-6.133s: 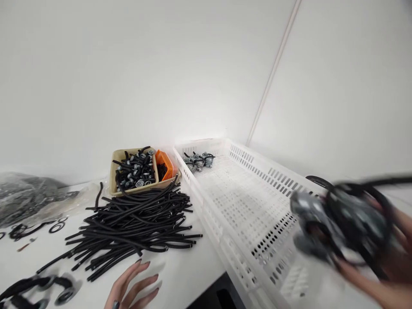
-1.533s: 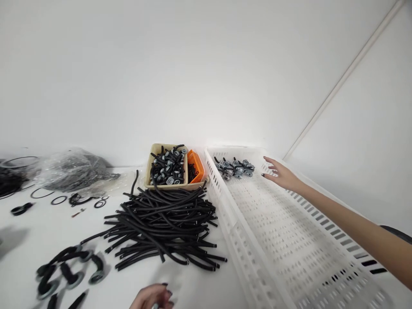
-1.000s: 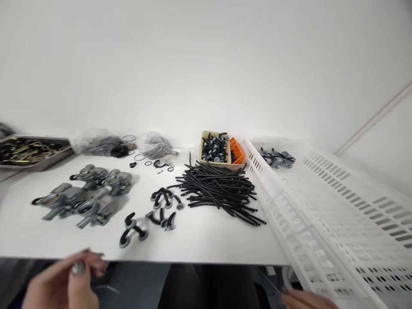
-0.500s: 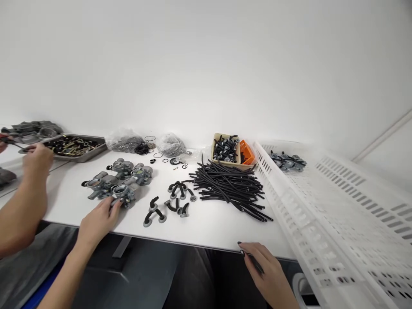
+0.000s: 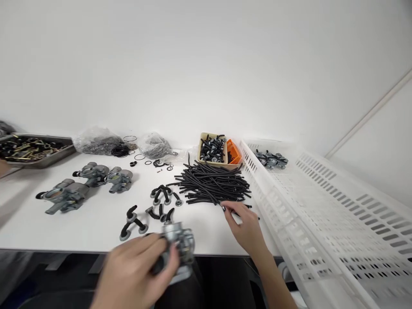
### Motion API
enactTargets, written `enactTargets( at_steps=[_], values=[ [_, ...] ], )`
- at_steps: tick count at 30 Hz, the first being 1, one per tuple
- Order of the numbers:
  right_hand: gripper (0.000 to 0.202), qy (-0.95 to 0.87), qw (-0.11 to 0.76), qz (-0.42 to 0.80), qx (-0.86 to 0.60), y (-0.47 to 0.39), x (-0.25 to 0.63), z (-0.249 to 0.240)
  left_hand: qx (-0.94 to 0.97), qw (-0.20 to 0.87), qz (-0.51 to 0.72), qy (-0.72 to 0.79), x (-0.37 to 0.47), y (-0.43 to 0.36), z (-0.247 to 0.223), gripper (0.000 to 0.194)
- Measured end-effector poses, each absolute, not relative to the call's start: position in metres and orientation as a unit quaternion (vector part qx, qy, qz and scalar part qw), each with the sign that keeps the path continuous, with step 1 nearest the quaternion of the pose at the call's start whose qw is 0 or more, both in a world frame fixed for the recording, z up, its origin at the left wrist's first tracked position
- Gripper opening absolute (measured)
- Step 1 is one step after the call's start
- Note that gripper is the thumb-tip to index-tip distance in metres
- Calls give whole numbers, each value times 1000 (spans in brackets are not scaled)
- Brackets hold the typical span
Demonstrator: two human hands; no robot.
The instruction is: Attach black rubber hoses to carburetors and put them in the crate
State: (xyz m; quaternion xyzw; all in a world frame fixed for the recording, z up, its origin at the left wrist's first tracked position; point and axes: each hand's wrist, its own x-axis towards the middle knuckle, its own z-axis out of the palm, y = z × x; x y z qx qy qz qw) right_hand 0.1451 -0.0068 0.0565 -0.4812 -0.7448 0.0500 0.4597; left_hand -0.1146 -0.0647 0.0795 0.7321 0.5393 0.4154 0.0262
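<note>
My left hand point(image 5: 138, 268) is closed around a grey metal carburetor point(image 5: 180, 244) above the table's front edge. My right hand point(image 5: 241, 223) has thumb and index finger pinched at the front of a pile of black rubber hoses point(image 5: 212, 180); whether a hose is between them is too small to tell. Three more carburetors stand at the left, one of them nearest the front point(image 5: 66, 195). Between them and the hoses lie several short black elbow tubes with grey round ends point(image 5: 133, 223).
A cream basket point(image 5: 202, 148) of tube parts and an orange basket point(image 5: 236, 150) stand by the wall. Plastic bags point(image 5: 154, 145), black rings and a metal tray point(image 5: 48, 159) of small parts lie left. A large white crate point(image 5: 273, 201), holding carburetors point(image 5: 270, 159), borders the right.
My left hand has lifted one carburetor from the group and brought it right, nearer me. My right hand has moved up to the hoses. The view has shifted, and the other person's hands have mostly left it.
</note>
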Motion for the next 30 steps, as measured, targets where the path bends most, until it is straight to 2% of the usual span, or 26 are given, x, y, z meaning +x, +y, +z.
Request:
enactTargets(
  at_steps=[2, 4, 7, 12, 16, 19, 22, 26, 28, 30],
  values=[
    [23, -728, 457, 75, -505, 10, 142, 61, 813, 8, 307, 494, -83, -46, 80, 34],
    [23, -714, 457, 98, -521, 24, 142, 65, 855, -10, 199, 479, -57, -24, 82, 35],
    [23, -691, 462, 122, -543, 47, 146, 72, 876, -1, 140, 463, -34, 0, 83, 30],
    [25, -657, 459, 102, -589, 115, 150, 88, 891, 17, 148, 429, -30, 11, 79, 26],
    [15, -685, 396, 109, -602, 192, 145, 94, 852, 60, 257, 453, -36, 4, 62, 35],
    [16, -703, 342, 121, -612, 237, 138, 89, 791, 158, 350, 476, -44, -3, 41, 59],
    [26, -711, 319, 136, -611, 260, 135, 81, 743, 287, 353, 490, -52, -7, 22, 83],
    [19, -695, 364, 141, -604, 265, 137, 82, 716, 395, 327, 474, -59, -5, 12, 91],
    [13, -669, 418, 135, -600, 258, 141, 88, 710, 413, 327, 468, -60, -4, 11, 92],
    [16, -631, 486, 126, -592, 243, 146, 98, 705, 425, 324, 466, -59, -3, 10, 96]
  ],
)
